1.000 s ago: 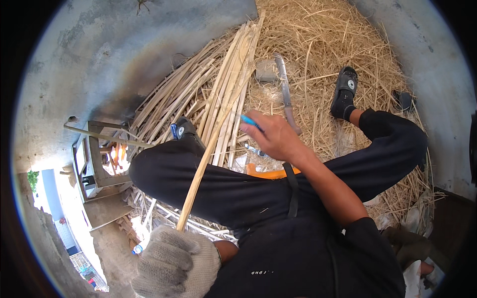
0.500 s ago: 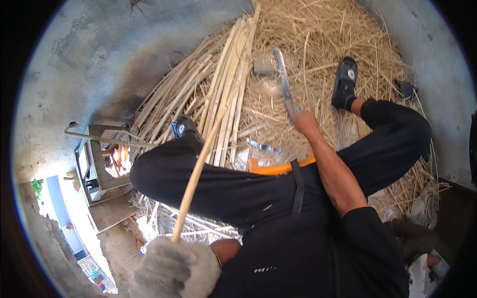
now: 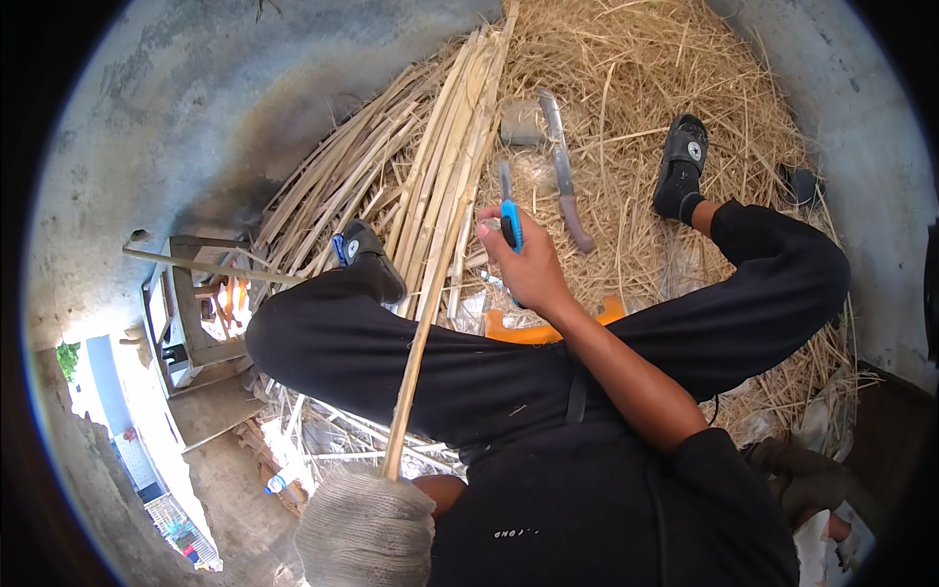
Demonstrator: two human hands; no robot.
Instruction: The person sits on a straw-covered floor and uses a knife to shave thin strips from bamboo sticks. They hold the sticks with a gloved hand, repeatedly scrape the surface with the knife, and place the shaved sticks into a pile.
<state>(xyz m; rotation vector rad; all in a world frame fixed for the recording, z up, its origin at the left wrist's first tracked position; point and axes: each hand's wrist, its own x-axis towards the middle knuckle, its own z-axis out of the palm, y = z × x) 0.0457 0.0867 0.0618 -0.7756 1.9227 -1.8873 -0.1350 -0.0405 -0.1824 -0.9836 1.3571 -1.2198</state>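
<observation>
My left hand [image 3: 364, 528], in a grey knit glove, is closed round the near end of a long pale bamboo strip [image 3: 416, 367]. The strip slants away over my left leg toward a bundle of similar strips [image 3: 445, 161]. My bare right hand [image 3: 529, 262] grips a small knife [image 3: 510, 217] with a blue and black handle, its short blade pointing away from me. Part of the handle is hidden by the fingers. Just beyond that hand, a machete [image 3: 559, 147] with a brownish handle lies on the shavings, next to a grey block [image 3: 522, 123].
Straw-like shavings [image 3: 655, 59] cover the floor between my spread legs and beyond. An orange curved piece [image 3: 523, 333] sits close in front of me. Grey walls [image 3: 196, 127] rise on both sides. A wooden frame [image 3: 186, 323] stands at the left by a bright opening.
My right hand has let go of the machete, which now lies on the shavings. It has moved left and holds the blue-handled knife. The left hand has shifted slightly right with the strip.
</observation>
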